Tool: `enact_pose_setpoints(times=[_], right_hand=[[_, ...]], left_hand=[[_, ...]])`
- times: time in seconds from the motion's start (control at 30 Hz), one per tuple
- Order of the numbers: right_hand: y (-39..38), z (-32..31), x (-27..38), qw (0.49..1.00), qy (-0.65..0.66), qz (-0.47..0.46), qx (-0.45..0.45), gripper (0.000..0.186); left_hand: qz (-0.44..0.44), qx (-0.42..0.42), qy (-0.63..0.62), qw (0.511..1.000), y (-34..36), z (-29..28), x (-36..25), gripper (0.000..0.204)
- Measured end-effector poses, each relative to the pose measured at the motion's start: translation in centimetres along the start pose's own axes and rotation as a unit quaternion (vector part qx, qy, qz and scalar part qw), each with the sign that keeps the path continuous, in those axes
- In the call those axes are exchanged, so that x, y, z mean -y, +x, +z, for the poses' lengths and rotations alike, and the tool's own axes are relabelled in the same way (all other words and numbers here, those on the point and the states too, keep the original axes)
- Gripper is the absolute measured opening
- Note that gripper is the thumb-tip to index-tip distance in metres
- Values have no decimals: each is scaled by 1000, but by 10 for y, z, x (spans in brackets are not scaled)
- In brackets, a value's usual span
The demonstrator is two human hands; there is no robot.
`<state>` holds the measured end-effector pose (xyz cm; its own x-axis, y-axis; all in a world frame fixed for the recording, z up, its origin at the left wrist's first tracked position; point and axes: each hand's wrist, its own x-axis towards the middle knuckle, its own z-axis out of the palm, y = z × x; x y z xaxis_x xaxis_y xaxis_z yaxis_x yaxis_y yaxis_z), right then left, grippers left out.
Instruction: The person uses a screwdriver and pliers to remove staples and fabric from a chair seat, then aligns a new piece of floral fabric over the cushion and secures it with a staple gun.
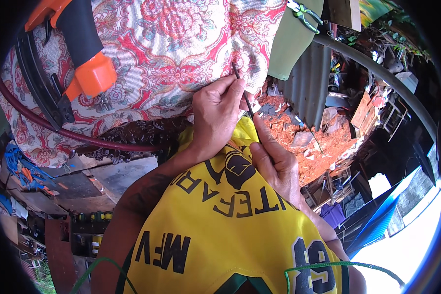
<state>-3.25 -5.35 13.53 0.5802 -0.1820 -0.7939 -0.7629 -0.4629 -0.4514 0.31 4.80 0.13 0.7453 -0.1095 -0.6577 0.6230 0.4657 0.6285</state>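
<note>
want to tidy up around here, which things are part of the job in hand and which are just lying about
Likely part of the job:
thin rod, pinched in the left hand
floral cloth, under the rod's tip
orange-black tool, on the cloth
pliers, perhaps

Probably just lying about:
blue tangle
corrugated sheet

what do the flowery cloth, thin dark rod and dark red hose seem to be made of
Flowery cloth: likely woven fabric, matte, with a grainy surface.
Thin dark rod: perhaps metal, slim and straight; finish too small to tell.
Dark red hose: likely rubber or plastic, slightly glossy, curving smoothly.
</note>
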Motion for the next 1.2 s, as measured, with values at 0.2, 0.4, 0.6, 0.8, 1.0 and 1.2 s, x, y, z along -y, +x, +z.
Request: enact_pose_setpoints(times=[0.2, 0.4, 0.6, 0.8, 1.0, 1.2], right_hand=[[1, 2, 1, 999, -41, -30, -7, 49], [1, 8, -4, 998, -48, -43, -15, 50], [-1, 11, -4, 998, -59, -33, -16, 49], [9, 11, 1, 995, -89, -48, -6, 51], [14, 5, 8, 998, -56, 10, 8, 50], [20, 0, 1, 1000, 2, 7, 7, 49]], left_hand=[[-3, 4, 4, 1000, 1, -1, 1, 26], [-6, 13, 16, 1000, 1, -4, -3, 26], [-27, 5, -11, 1000, 2, -2, -9, 28], [-53, -40, 10, 998, 9, 0, -7, 31], [-46, -61, 29, 997, 12, 5, -3, 32], [-57, -80, 18, 995, 11, 13, -2, 32]])
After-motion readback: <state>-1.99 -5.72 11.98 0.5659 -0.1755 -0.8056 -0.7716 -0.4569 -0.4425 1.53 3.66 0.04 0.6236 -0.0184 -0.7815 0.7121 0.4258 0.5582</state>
